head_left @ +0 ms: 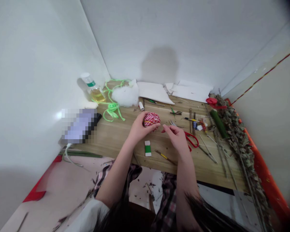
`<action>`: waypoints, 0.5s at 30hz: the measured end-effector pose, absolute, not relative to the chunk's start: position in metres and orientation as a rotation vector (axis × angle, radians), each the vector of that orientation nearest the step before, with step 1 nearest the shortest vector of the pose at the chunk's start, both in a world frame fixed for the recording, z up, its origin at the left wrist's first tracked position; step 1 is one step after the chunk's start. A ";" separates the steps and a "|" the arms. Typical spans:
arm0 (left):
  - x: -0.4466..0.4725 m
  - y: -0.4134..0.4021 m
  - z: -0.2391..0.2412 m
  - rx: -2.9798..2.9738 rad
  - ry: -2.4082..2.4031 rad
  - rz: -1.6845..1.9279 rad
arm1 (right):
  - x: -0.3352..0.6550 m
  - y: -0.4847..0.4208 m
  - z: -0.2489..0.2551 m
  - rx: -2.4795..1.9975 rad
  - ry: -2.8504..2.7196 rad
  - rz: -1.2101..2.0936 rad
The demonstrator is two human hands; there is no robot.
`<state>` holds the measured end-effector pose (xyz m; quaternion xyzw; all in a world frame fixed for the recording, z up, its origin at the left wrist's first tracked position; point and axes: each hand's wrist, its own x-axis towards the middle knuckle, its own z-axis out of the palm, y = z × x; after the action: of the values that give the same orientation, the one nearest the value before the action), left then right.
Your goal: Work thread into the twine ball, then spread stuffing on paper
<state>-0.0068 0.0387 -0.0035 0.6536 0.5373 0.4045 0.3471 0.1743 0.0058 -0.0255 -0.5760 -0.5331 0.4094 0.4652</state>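
Observation:
A ball of red and white twine sits in the grip of my left hand, the fingers behind it and the thumb along its near side. Just right of the ball, my right hand is closed in a pinch; whatever is between its fingertips is too small to make out. Red-handled scissors lie beside the right hand, partly covered by it. On the wooden table below the hands are a white card wound with green thread and a thin stick with a yellow band.
A bottle of yellow liquid, bright green cord and white stuffing stand or lie at the back left. A blurred-out screen device leans at the left. Dried leafy stems and a green stalk line the right edge.

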 end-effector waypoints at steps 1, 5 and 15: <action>-0.006 0.039 -0.004 1.681 1.387 1.060 | 0.174 0.006 -0.026 -1.413 -1.312 1.001; -0.006 0.042 -0.008 1.619 1.362 1.122 | 0.174 0.007 -0.026 -1.410 -1.314 1.006; -0.007 0.045 -0.018 1.488 1.328 1.210 | 0.174 0.007 -0.029 -1.431 -1.333 0.971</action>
<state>-0.0072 0.0452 -0.0180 0.5865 0.5234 0.4769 0.3933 0.1745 0.0067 -0.0291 -0.5816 -0.5419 0.3948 0.4607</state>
